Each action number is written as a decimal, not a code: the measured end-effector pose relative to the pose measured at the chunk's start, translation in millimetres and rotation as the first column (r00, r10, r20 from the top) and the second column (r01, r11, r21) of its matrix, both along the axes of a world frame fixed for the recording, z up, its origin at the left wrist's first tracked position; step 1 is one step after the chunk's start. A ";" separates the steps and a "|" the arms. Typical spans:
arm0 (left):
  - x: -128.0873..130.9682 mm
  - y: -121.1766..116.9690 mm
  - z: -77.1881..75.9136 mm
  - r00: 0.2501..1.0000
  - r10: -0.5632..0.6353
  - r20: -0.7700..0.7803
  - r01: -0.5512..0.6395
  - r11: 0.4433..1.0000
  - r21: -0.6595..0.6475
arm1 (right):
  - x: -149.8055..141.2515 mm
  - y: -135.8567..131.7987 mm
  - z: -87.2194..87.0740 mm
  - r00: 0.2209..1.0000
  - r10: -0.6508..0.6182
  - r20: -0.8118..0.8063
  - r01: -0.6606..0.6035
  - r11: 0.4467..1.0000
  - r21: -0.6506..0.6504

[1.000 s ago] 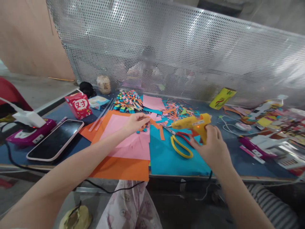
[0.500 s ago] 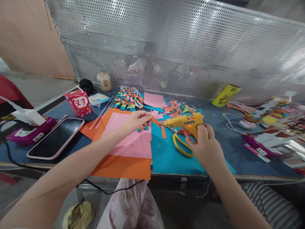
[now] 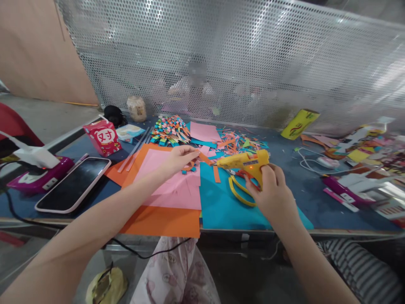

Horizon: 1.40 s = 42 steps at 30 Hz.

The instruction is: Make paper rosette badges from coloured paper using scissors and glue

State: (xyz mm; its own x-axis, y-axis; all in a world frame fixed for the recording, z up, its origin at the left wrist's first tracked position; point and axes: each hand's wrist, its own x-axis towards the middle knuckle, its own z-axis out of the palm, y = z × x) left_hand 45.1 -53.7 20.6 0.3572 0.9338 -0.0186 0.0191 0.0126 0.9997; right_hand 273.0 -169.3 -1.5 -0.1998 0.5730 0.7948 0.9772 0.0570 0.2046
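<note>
The fingers of your left hand [image 3: 179, 161] are pinched together on one end of an orange strip [image 3: 206, 159], held above the pink sheet [image 3: 158, 192] near a small orange-and-blue paper piece [image 3: 189, 168]. The fingers of your right hand [image 3: 276, 191] are wrapped around the grip of a yellow glue gun [image 3: 240, 160], its nozzle at or just beside the strip's free end; contact cannot be confirmed. A light glows on the gun, so I judge the tip hot. Principal hazard: your left fingertips are near that nozzle, and a slip along the short strip could cause a burn. Excess glue could drip onto the blue sheet [image 3: 221, 207] and bond it to the loose orange piece [image 3: 217, 174]. The yellow-handled scissors [image 3: 237, 195] lie below the gun and could snag it if lowered. Scraps [image 3: 232, 143] close behind could cling to wet glue.
</note>
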 end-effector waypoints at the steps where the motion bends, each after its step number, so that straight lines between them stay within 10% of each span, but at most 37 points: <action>1: 0.1 -0.8 0.9 1.000 -0.001 0.004 0.001 1.000 -0.001 | 0.1 0.4 -0.2 1.000 0.000 -0.010 0.000 1.000 0.004; 22: -3.5 6.5 -10.5 0.997 -0.064 0.034 0.063 0.997 0.032 | -0.9 -0.9 -3.7 0.998 -0.029 -0.062 0.028 1.000 -0.012; 30: -2.7 9.6 -13.5 0.948 -0.094 0.305 0.093 0.995 0.020 | 0.5 3.2 -10.4 0.985 -0.049 -0.163 0.028 0.991 -0.130; 37: -1.0 12.2 -13.3 0.963 -0.033 0.266 0.028 0.999 0.021 | 93.8 39.4 -28.9 0.802 -0.410 -0.435 0.300 0.906 -0.299; 42: -7.4 13.5 -11.9 0.997 0.017 0.077 -0.042 0.942 0.332 | 126.5 55.8 -14.3 0.717 -0.562 -0.413 0.460 0.826 -0.325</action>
State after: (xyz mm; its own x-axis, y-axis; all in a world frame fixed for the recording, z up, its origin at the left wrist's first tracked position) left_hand 37.6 -40.2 8.7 0.3183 0.8924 0.3198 -0.0480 -0.3217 0.9456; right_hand 399.5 -113.5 -15.9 0.5366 0.6198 0.5726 0.8340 -0.4930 -0.2478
